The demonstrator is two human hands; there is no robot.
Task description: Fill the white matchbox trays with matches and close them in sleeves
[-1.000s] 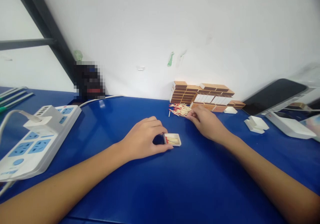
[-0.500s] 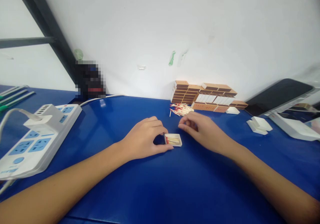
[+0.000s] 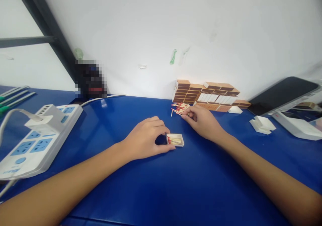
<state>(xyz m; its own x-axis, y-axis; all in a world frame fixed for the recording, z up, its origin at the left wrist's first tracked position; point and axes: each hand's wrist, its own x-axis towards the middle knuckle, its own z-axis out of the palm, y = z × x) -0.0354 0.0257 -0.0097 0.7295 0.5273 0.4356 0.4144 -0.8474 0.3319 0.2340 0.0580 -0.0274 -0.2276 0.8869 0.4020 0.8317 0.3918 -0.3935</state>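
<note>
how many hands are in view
2: the left hand holds the matchbox tray; the right hand is at the loose match pile. No others seem hidden.

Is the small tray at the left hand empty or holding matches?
Holding matches: several lie inside the white tray, red heads toward the left hand.

The matches (image 3: pixel 179 109) look wooden, the tabletop (image 3: pixel 130 192) smooth and glossy, the power strip (image 3: pixel 46 155) plastic.
</note>
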